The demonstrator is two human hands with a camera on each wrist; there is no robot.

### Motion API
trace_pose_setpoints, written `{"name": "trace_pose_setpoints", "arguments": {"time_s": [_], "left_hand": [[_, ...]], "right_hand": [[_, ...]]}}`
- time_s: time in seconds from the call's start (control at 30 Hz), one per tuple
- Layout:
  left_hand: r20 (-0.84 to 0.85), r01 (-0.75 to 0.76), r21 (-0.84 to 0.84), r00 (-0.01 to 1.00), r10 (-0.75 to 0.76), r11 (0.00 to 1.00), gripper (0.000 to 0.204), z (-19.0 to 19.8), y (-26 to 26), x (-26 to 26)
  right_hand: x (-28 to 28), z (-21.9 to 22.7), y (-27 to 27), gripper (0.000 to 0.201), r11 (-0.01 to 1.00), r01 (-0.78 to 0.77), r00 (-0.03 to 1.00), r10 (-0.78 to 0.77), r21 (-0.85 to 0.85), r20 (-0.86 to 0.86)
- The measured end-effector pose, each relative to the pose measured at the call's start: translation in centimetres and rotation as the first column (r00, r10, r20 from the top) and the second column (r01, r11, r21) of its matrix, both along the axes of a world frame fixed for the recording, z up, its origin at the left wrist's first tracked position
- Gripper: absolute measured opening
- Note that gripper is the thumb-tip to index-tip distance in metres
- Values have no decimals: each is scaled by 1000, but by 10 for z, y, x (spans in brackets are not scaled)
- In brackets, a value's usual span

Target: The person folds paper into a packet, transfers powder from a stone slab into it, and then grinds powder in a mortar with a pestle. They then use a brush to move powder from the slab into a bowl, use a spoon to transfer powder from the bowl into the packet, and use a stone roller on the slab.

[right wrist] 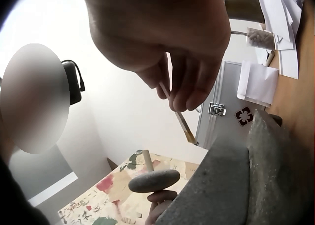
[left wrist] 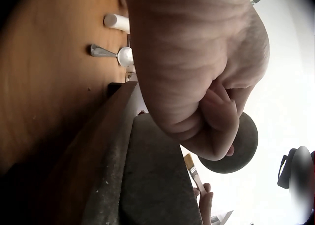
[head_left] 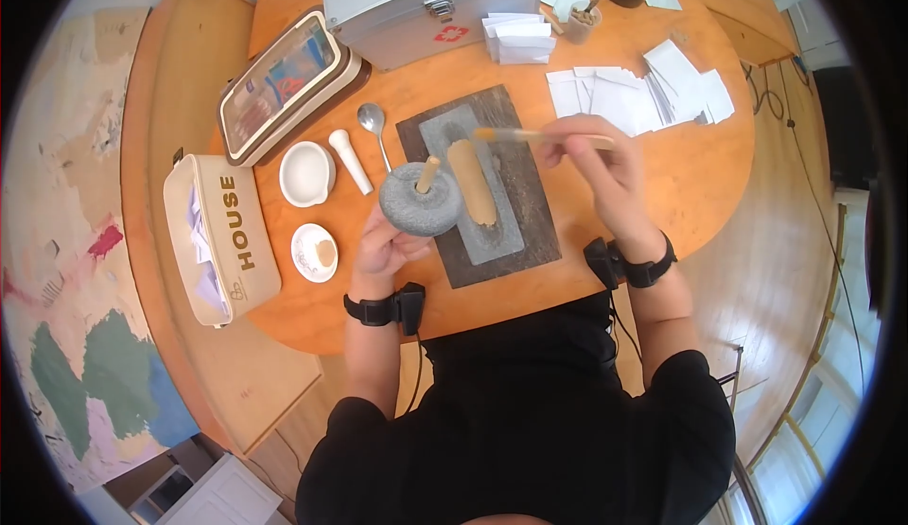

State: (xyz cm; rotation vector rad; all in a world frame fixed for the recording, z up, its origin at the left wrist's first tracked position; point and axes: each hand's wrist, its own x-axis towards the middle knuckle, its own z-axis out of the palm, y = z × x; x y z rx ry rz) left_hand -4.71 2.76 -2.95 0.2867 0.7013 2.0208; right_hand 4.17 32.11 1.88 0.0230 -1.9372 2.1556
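My left hand holds up a round grey stone grinding wheel, its flat side tilted upward and a wooden handle sticking out of its middle. Between the thumb and fingers of my right hand is a flat brush, its bristles pointing left over the far end of a grey stone trough. A long heap of tan powder fills most of the trough's groove. Under the trough lies a dark board. In the right wrist view the brush hangs bristles down, apart from the wheel.
Left of the board are a spoon, a white pestle, a white mortar, a small dish and a HOUSE basket. Beyond stand a lidded case and a metal box. White papers lie at right.
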Motion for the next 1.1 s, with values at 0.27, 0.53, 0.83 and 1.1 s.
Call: {"name": "trace_pose_setpoints", "arguments": {"time_s": [0.27, 0.53, 0.83, 1.1], "left_hand": [[-73, -146, -51, 987, 142, 988, 42, 7, -24, 11], [-134, -191, -125, 975, 175, 973, 32, 16, -39, 26], [-153, -297, -355, 954, 259, 886, 22, 7, -77, 45], [-255, -371, -501, 927, 276, 782, 22, 0, -69, 40]], "right_hand": [[21, -19, 11, 24, 771, 112, 983, -179, 627, 45], [29, -35, 0, 30, 649, 48, 985, -158, 759, 73], [30, -35, -3, 38, 775, 59, 968, -197, 629, 152], [33, -31, -2, 25, 799, 90, 958, -233, 595, 167]]}}
